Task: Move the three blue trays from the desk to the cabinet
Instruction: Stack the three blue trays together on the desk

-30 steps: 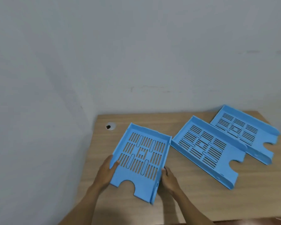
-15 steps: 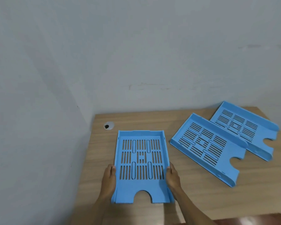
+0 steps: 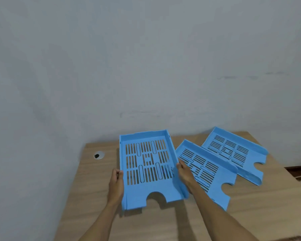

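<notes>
Above the wooden desk point(image 3: 87, 197) at 6 o'clock | slotted blue plastic tray point(image 3: 147, 166) held clear of the top, far end tipped up | left hand point(image 3: 116, 184) fingers clamped on its 9 o'clock wall | right hand point(image 3: 185, 173) fingers clamped at 3 o'clock | forearms outstretched | second blue tray point(image 3: 207, 173) and third blue tray point(image 3: 233, 152) lie on the desk at 3 o'clock.

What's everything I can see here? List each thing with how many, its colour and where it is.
held tray: one, blue, gripped at both sides, raised over the desk's left half.
resting trays: two, blue, on the desk's right half; the middle tray overlaps the edge of the far tray.
desk: one, light wood, against the wall.
cable hole: one, silver-rimmed, in the desk's far left corner.
wall: grey-white, behind and left.
left hand: on the held tray's left side.
right hand: on its right side.
</notes>
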